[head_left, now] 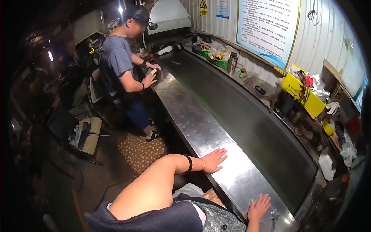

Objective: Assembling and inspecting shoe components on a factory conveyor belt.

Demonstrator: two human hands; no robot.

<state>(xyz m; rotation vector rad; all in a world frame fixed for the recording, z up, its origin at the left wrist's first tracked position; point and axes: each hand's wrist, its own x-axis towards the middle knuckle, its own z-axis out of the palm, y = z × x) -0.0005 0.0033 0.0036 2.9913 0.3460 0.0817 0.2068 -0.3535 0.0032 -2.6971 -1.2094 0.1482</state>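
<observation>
Both hands rest palm down on a long, shiny metal ledge [201,127]. My left hand [214,160] lies flat with its fingers stretched across the ledge, a dark band and a thin bracelet at its wrist. Closer to me, my right hand [259,207] also lies flat, fingers spread, and neither hand holds anything. Beside the right hand, a small thin metal piece [274,216] sits at the near end of the ledge; its kind is unclear. A wide dark conveyor belt [239,116] runs alongside, just beyond my fingertips.
A co-worker [119,58] stands at the ledge's far end, hands at its edge. A thermos [232,63], a yellow box [292,85] and a white bottle [326,166] line the belt's far side. At left are a chair with a cushion [91,133] and a patterned mat [141,150].
</observation>
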